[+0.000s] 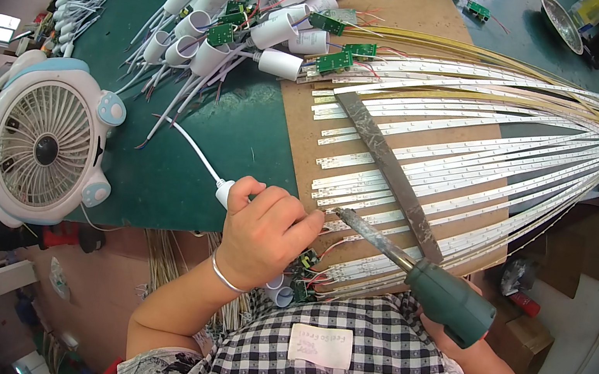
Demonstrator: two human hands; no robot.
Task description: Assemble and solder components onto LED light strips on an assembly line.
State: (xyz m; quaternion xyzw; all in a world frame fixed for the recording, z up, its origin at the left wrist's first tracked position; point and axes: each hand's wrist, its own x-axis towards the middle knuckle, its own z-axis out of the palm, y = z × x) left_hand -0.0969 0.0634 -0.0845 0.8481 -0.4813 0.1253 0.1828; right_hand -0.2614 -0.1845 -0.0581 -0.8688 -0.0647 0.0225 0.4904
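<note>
My left hand [261, 232] is closed around a white plastic cylinder [223, 192] with a white cable running from its end; most of that cylinder is hidden by my fingers. Its fingertips come close to the near ends of several white LED strips [429, 160]. A soldering iron [450, 301] with a dark green handle is in my right hand [441, 333], which is largely hidden behind the handle. The iron's blackened tip points left, just beside my left fingers, above the strip ends. Below my left hand, a small green circuit board [309, 260] with thin wires shows.
A dark flat metal bar [391, 174] lies across the strips on a brown board [299, 113]. White cylinders [206, 59] with green circuit boards are heaped at the far left of the green table [246, 128]. A white-and-blue fan [46, 147] stands left; a metal dish [562, 23] sits far right.
</note>
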